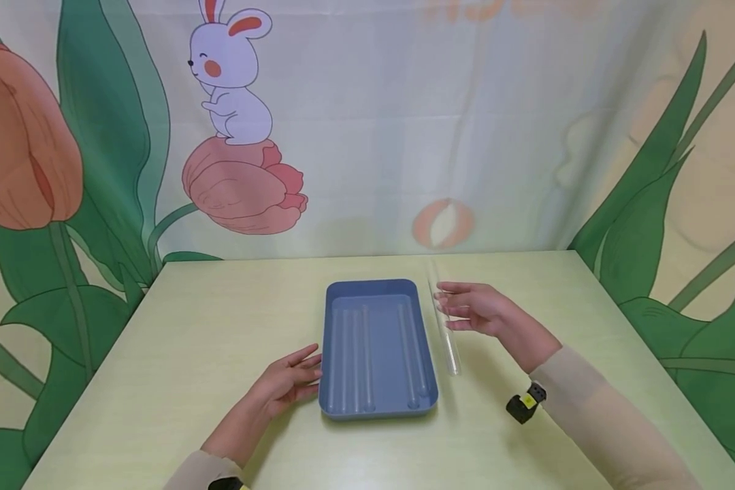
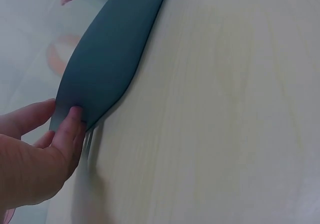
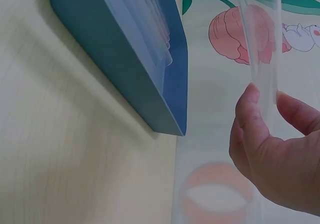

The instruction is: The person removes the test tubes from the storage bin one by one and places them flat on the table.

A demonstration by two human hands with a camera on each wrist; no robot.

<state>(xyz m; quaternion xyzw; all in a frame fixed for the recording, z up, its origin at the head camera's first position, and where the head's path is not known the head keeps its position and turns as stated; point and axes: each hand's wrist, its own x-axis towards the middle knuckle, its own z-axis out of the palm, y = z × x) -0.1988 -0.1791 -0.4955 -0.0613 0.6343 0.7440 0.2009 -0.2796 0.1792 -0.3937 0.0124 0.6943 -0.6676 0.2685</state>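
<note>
A blue rectangular tray (image 1: 384,354) lies on the table, with several clear test tubes (image 1: 366,357) lengthwise inside, some along its left side and some along its right. To the right of the tray, my right hand (image 1: 474,309) pinches another clear test tube (image 1: 450,350) between thumb and fingers. In the right wrist view this tube (image 3: 262,39) is raised beside the tray (image 3: 95,44). At the tray's left wall, my left hand (image 1: 288,381) touches the outside with nearly straight fingers. The left wrist view shows the fingertips (image 2: 75,114) against the tray wall (image 2: 107,59).
The pale wood-look table (image 1: 220,320) extends on both sides of the tray. Behind it hangs a printed curtain (image 1: 367,136) with a rabbit and tulips. A small black device (image 1: 523,403) is worn at the right sleeve.
</note>
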